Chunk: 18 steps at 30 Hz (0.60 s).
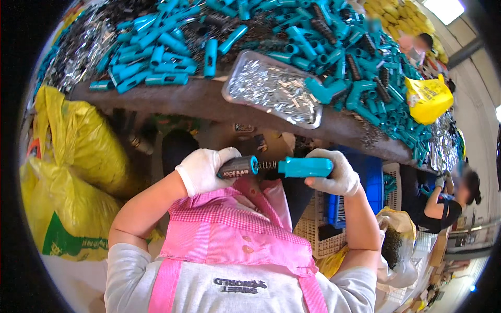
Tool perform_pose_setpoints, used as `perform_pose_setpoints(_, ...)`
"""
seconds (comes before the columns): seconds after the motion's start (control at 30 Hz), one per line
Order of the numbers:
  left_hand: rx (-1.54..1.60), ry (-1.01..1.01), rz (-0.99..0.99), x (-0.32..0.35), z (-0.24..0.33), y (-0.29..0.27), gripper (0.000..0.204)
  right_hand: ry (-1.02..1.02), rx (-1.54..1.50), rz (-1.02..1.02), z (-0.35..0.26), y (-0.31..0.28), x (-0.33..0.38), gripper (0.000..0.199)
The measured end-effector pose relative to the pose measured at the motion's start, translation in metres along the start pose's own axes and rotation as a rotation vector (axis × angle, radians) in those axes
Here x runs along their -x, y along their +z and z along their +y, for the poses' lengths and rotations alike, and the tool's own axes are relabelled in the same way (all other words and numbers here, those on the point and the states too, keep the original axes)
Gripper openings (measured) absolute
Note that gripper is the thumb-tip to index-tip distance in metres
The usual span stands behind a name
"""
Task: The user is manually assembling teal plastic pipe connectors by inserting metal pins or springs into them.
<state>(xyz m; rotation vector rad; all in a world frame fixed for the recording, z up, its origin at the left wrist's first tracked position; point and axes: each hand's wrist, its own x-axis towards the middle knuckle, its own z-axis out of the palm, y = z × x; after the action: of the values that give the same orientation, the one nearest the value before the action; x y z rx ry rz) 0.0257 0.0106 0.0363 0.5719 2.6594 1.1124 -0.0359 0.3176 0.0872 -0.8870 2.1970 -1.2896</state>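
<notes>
My left hand [201, 172], in a white glove, is closed round a black cylindrical sleeve [235, 168] with a teal ring at its right end. A thin coil spring [268, 165] bridges the space between that end and a teal plastic housing [308, 167]. Gripping the housing from its right side is my gloved right hand [340, 175], thumb below and fingers above. Both parts are held roughly level and in line, in front of my pink apron [229, 229]. How far the spring reaches into either part is hidden.
Ahead, the workbench [172, 101] carries heaped teal parts [162, 52] and a clear tray [245, 99] of small metal pieces. Yellow sacks [86, 151] stand at left. Right are a blue crate [371, 182], a beige crate [313, 224] and a co-worker [441, 208].
</notes>
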Motion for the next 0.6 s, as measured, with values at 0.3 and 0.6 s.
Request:
perform_pose_setpoints(0.3,0.49,-0.083,-0.476,0.066,-0.053,0.047,0.045,-0.196,0.245,-0.412,0.006,0.06,-0.042,0.034)
perform_pose_setpoints(0.6,0.804,-0.067,-0.631,0.067,-0.073,0.088,0.054,-0.337,0.414,-0.43,0.013,0.071,-0.033,0.04)
